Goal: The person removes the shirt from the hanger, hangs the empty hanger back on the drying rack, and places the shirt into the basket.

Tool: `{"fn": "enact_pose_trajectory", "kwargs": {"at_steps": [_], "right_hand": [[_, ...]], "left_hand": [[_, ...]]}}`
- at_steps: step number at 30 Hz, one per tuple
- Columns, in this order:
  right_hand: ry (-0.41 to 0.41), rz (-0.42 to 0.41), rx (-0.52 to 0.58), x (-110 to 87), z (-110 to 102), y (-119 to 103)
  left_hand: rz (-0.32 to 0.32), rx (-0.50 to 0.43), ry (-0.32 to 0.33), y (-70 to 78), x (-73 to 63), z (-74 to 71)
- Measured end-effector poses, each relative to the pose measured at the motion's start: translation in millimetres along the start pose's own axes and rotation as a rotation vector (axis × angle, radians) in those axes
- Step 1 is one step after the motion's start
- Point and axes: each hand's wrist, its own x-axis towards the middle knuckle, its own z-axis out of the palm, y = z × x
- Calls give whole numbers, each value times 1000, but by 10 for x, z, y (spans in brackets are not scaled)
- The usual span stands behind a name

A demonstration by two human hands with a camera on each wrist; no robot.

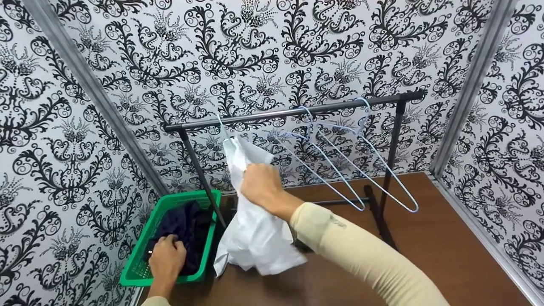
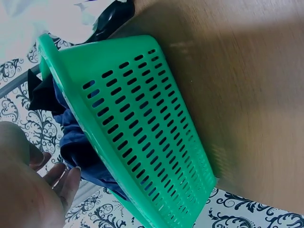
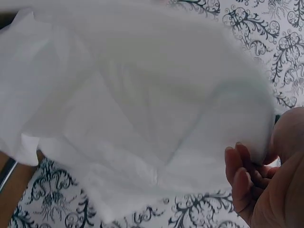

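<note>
My right hand (image 1: 261, 182) grips a thin, creased white cloth (image 1: 257, 229), which hangs from a hanger hook (image 1: 221, 123) at the left end of the rack's bar. The right wrist view shows curled fingers (image 3: 244, 175) at the edge of the cloth, and a hanger's outline shows faintly through the fabric. My left hand (image 1: 168, 257) reaches into a green basket (image 1: 142, 278) of dark navy clothes (image 1: 187, 229). In the left wrist view its fingers (image 2: 66, 183) are loosely bent, with the tips right at the navy cloth (image 2: 78, 142).
A dark metal clothes rack (image 1: 272, 114) stands on a brown wooden table (image 1: 450, 246). Two light blue hangers (image 1: 335, 170) without clothes hang on its bar to the right. Black-and-white patterned walls (image 1: 255, 55) enclose the table behind and at both sides.
</note>
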Motion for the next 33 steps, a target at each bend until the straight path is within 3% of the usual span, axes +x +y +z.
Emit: {"fn": "enact_pose_trajectory", "kwargs": {"at_steps": [3,6,13,17,27,33], "right_hand": [[38,12,34,25,-65,110],[82,27,105,28,-133,205],[195,12,190,9,-279,360],[234,-4,250,-46,-343,501],[253,24,393,-268,-475,1060],[333,-39,314,-369,-448,1313]], "left_hand": [[31,-1,-2,27,-5,11],[83,-2,43,60,-22,50],[280,-49,157,91,-32,107],[347,-56,195,97,-29,149],[426,-40,205,62,-61,214],[413,-88,189,44,-41,190]]}}
